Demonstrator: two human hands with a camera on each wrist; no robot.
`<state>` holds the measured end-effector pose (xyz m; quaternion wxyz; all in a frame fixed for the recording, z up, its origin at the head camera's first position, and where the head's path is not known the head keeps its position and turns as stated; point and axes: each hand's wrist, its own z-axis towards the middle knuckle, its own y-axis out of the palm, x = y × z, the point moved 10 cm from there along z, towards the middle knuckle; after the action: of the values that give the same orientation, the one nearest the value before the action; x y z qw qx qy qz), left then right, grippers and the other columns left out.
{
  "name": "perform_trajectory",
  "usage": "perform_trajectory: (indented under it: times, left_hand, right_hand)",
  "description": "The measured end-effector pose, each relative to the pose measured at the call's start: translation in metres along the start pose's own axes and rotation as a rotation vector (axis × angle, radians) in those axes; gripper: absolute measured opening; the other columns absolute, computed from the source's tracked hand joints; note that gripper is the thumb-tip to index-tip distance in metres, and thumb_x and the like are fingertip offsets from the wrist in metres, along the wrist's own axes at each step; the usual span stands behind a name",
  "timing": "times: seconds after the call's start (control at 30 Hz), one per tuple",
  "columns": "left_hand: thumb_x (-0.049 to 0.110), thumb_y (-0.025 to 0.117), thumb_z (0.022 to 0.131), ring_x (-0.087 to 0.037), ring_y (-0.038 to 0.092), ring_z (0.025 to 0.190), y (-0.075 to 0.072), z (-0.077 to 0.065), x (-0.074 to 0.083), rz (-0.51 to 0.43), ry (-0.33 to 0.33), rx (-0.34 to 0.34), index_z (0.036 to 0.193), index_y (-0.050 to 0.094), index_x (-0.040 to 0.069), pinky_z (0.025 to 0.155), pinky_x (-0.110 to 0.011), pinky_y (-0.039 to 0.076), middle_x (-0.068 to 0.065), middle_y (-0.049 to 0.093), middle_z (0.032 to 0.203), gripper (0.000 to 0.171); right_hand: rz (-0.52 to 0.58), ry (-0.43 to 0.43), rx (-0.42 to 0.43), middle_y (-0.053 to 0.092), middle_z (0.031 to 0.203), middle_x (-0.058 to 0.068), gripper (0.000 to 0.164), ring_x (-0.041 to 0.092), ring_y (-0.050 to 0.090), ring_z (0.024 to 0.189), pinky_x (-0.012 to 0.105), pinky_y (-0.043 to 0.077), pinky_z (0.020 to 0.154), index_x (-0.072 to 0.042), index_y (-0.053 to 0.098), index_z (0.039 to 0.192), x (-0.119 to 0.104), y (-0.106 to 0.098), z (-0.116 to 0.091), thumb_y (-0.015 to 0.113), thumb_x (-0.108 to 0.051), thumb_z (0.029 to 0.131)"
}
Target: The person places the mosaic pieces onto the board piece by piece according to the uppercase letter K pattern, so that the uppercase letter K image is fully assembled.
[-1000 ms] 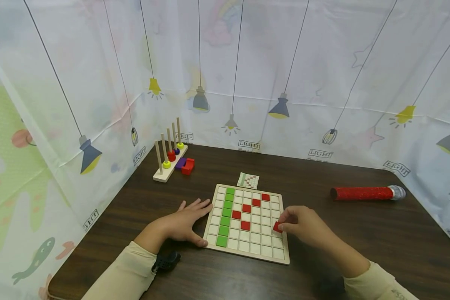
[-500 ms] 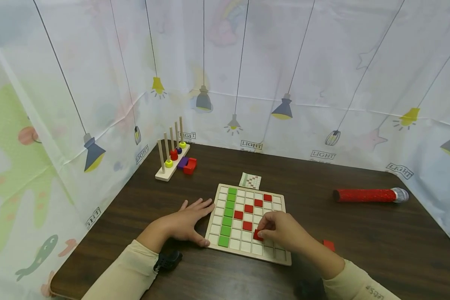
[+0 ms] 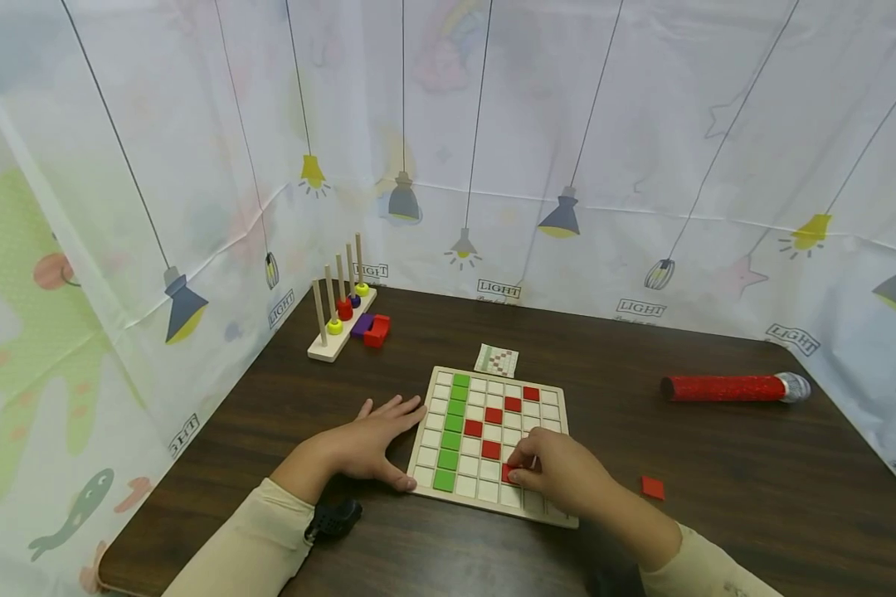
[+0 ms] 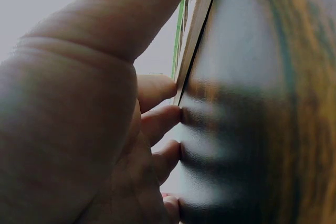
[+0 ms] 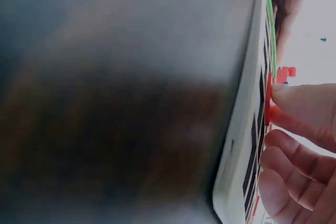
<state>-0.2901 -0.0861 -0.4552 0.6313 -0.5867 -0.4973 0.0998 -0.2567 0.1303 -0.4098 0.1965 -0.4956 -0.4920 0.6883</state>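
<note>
A light wooden grid board (image 3: 499, 507) lies flat on the dark table, holding white tiles, a column of green tiles (image 3: 450, 439) and several red ones in a slanting row. My right hand (image 3: 560, 471) pinches a red tile (image 3: 506, 473) between thumb and index finger, low over the middle of the grid. In the right wrist view this red tile (image 5: 268, 98) is right at the board's surface. My left hand (image 3: 362, 444) spreads its fingers along the left side of the board, thumb at the near left corner. In the left wrist view its fingertips meet the table beside the board edge (image 4: 195, 40).
A loose red tile (image 3: 653, 487) lies right of the board. Behind the board is a small pattern card (image 3: 496, 360). At back left stand a peg stacker (image 3: 327, 348) with rings and red and purple blocks (image 3: 377, 331). A red toy microphone (image 3: 724, 388) lies at right.
My right hand has carried the red tile leftward from the board's right side and down to the grid. The loose red tile came out from behind the forearm. My left hand stays put.
</note>
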Motion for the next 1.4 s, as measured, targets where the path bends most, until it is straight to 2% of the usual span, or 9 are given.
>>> perform_trajectory:
  times: [0.2, 0.37, 0.57, 0.73, 0.87, 0.93, 1.03, 1.2, 1.4]
  left_hand:
    - [0.056, 0.081, 0.082, -0.029, 0.0, 0.155, 0.0, 0.001, 0.002, -0.001, 0.002, -0.001, 0.165, 0.019, 0.019, 0.117, -0.063, -0.006, -0.002, 0.01, 0.17, 0.111]
    - [0.057, 0.08, 0.082, -0.029, 0.0, 0.155, -0.001, 0.002, 0.003, 0.003, 0.007, -0.002, 0.165, 0.019, 0.019, 0.117, -0.063, -0.005, -0.003, 0.01, 0.17, 0.11]
    - [0.058, 0.08, 0.082, -0.029, 0.0, 0.155, -0.001, 0.003, 0.003, 0.003, 0.004, -0.006, 0.165, 0.018, 0.018, 0.117, -0.063, -0.005, -0.003, 0.009, 0.17, 0.111]
    - [0.058, 0.08, 0.082, -0.03, -0.001, 0.155, 0.0, 0.001, 0.002, -0.012, 0.003, -0.009, 0.165, 0.019, 0.018, 0.117, -0.063, -0.006, -0.004, 0.01, 0.17, 0.111]
    - [0.058, 0.08, 0.081, -0.029, -0.001, 0.155, 0.002, 0.0, -0.002, -0.006, -0.01, -0.007, 0.165, 0.018, 0.019, 0.117, -0.063, -0.006, -0.002, 0.009, 0.17, 0.112]
    - [0.059, 0.08, 0.081, -0.029, -0.001, 0.155, 0.002, 0.0, -0.003, -0.005, -0.012, -0.005, 0.165, 0.018, 0.019, 0.117, -0.062, -0.006, -0.002, 0.009, 0.17, 0.112]
    - [0.059, 0.08, 0.081, -0.029, -0.001, 0.155, 0.003, 0.0, -0.004, -0.01, -0.012, -0.004, 0.165, 0.018, 0.019, 0.117, -0.062, -0.007, -0.002, 0.009, 0.17, 0.112]
    - [0.058, 0.08, 0.081, -0.03, -0.001, 0.155, 0.002, 0.0, -0.003, -0.025, -0.008, -0.006, 0.165, 0.018, 0.019, 0.117, -0.063, -0.007, -0.003, 0.009, 0.17, 0.112]
    - [0.061, 0.079, 0.08, -0.028, -0.002, 0.155, 0.003, 0.001, -0.002, -0.017, -0.008, -0.011, 0.166, 0.018, 0.022, 0.117, -0.062, -0.007, 0.0, 0.008, 0.17, 0.112]
  right_hand:
    - [-0.041, 0.004, 0.019, 0.059, 0.083, -0.015, 0.006, 0.004, 0.053, 0.072, 0.028, 0.047, 0.064, -0.021, 0.078, 0.093, 0.003, -0.002, -0.004, 0.081, -0.02, 0.089]
    - [-0.056, 0.058, 0.06, 0.059, 0.082, -0.014, 0.019, 0.005, 0.052, 0.071, 0.028, 0.047, 0.063, -0.015, 0.08, 0.104, 0.021, -0.015, -0.015, 0.083, -0.022, 0.086]
    - [-0.1, 0.097, 0.141, 0.061, 0.085, -0.012, 0.025, 0.005, 0.055, 0.072, 0.029, 0.048, 0.062, -0.012, 0.079, 0.108, 0.059, -0.05, -0.044, 0.083, -0.023, 0.086]
    - [-0.144, 0.213, 0.135, 0.067, 0.096, -0.003, 0.036, 0.01, 0.058, 0.075, 0.033, 0.048, 0.062, -0.01, 0.077, 0.115, 0.105, -0.077, -0.072, 0.082, -0.032, 0.087]
    - [-0.157, 0.289, 0.096, 0.069, 0.104, 0.007, 0.049, 0.016, 0.062, 0.079, 0.041, 0.052, 0.065, -0.005, 0.074, 0.12, 0.134, -0.086, -0.087, 0.082, -0.04, 0.086]
    - [-0.167, 0.301, 0.082, 0.069, 0.108, 0.011, 0.056, 0.02, 0.064, 0.084, 0.047, 0.053, 0.07, -0.003, 0.073, 0.121, 0.142, -0.087, -0.092, 0.081, -0.045, 0.085]
    - [-0.164, 0.315, 0.058, 0.069, 0.11, 0.012, 0.061, 0.02, 0.062, 0.084, 0.048, 0.053, 0.072, -0.005, 0.073, 0.122, 0.149, -0.083, -0.095, 0.081, -0.051, 0.083]
    - [-0.114, 0.3, 0.022, 0.069, 0.11, 0.007, 0.055, 0.014, 0.057, 0.082, 0.041, 0.051, 0.07, -0.008, 0.075, 0.119, 0.149, -0.073, -0.097, 0.083, -0.048, 0.082]
    - [-0.11, 0.255, 0.037, 0.068, 0.099, -0.002, 0.034, 0.019, 0.065, 0.089, 0.045, 0.053, 0.074, -0.015, 0.078, 0.106, 0.146, -0.072, -0.099, 0.085, -0.037, 0.082]
